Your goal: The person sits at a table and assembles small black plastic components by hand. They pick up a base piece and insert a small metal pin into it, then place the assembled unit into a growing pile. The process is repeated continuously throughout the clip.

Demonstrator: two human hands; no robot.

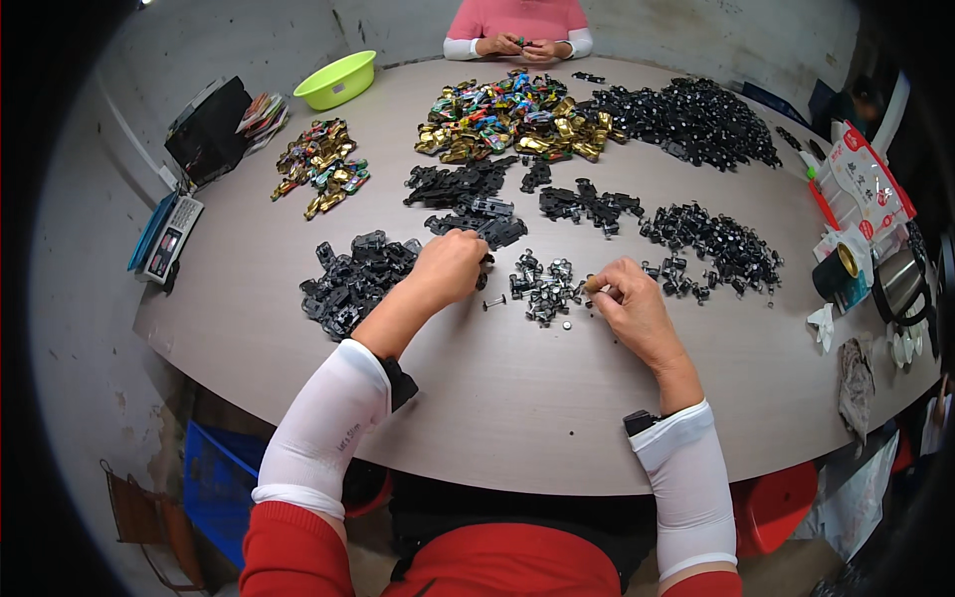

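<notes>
Reaching left hand [450,267] (knuckles up) over black parts [354,281].

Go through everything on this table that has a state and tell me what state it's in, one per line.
Left hand: closed, resting on a black plastic part.
Right hand: fingers pinched on a small part.
Green bowl: upright, looks empty.
Calculator: lying flat, face up.
Small wheel pile: loose, between the hands.
Black chassis pile: heaped beside the left hand.
Colourful toy car bodies: heaped at the far side.
Metal jug: upright.
</notes>
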